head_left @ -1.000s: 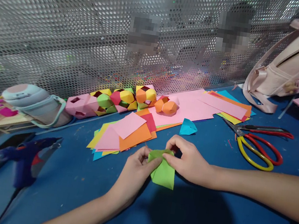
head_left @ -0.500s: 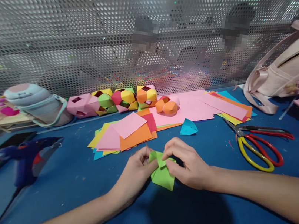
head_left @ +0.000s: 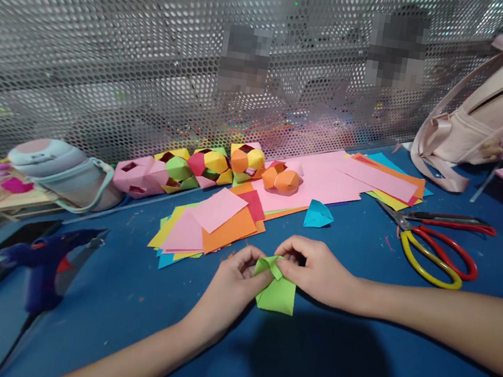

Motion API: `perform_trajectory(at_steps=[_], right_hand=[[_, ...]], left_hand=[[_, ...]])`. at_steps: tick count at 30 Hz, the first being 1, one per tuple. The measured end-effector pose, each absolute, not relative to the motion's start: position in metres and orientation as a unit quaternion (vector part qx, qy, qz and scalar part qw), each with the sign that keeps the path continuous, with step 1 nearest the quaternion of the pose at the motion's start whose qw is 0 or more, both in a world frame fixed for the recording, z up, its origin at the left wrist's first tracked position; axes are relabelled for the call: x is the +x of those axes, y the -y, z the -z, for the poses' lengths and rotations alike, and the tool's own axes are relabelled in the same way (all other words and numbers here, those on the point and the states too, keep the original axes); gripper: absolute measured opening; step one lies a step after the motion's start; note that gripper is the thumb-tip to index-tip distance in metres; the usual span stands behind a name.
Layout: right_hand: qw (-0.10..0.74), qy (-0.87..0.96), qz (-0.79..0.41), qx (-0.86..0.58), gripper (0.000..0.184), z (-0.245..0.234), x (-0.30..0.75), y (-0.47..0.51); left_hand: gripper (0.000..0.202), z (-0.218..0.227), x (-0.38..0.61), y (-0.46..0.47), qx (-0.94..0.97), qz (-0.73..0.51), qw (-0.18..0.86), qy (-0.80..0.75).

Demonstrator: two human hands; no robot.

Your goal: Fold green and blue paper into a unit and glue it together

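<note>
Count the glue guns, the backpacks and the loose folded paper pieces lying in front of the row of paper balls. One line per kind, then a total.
Glue gun: 1
Backpack: 1
Loose folded paper pieces: 2, the green piece in the grip of the left hand and right hand, and the cyan piece lying apart
Total: 4
</note>
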State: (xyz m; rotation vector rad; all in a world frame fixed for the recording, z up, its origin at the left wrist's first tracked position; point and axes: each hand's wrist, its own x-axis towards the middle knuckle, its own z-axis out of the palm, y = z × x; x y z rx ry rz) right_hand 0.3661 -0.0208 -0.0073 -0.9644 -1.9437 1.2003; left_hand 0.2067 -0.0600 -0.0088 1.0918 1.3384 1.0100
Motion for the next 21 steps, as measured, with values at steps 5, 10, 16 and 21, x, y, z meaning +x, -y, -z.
perform_trajectory(at_steps=[5,10,16,21], right_hand=[[0.316,0.725,-0.481,-0.379,0.007,0.006,0.366,0.02],[0.312,0.708,-0.512,-0.373,0.007,0.005,0.368,0.019],[0.314,0.704,-0.518,-0.371,0.007,0.004,0.37,0.018],[0.316,0.715,-0.5,-0.373,0.007,0.003,0.369,0.019]], left_hand=[[0.019,0.005,0.206,0.06,0.465,-0.419,0.558,-0.545],[0.023,0.008,0.197,0.06,0.494,-0.391,0.582,-0.514],[0.034,0.01,0.193,0.062,0.495,-0.396,0.589,-0.501],[0.031,0.011,0.195,0.062,0.493,-0.409,0.591,-0.491]])
